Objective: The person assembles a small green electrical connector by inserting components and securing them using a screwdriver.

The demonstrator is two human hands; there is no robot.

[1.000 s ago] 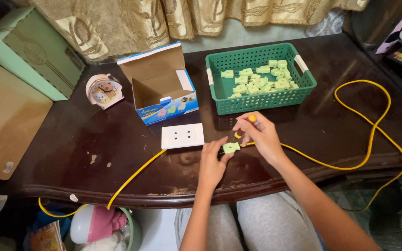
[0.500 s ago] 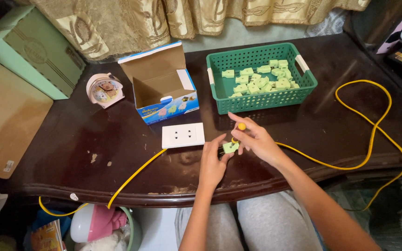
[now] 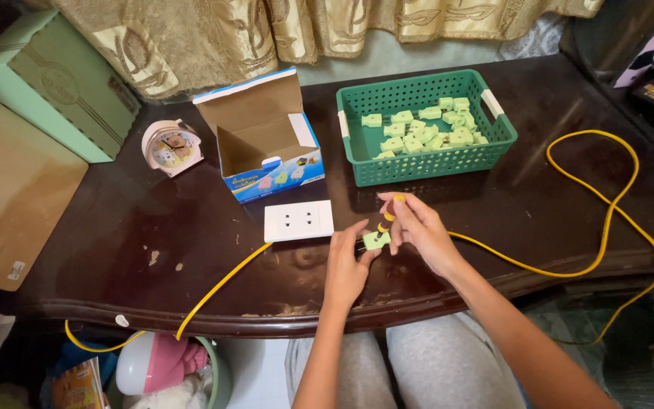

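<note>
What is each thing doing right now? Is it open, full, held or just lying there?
Cardboard box: open, flaps up, looks empty.
Green basket: partly filled with green plug pieces.
Green plug: held in left hand.
Screwdriver: in right hand, tip on the plug.
White socket: flat on table, nothing plugged in.
Yellow cable: loose, looped.
Small clock: standing.

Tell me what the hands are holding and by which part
The left hand pinches a small green plug by its edge; the right hand grips a yellow-handled screwdriver by its handle.
</note>
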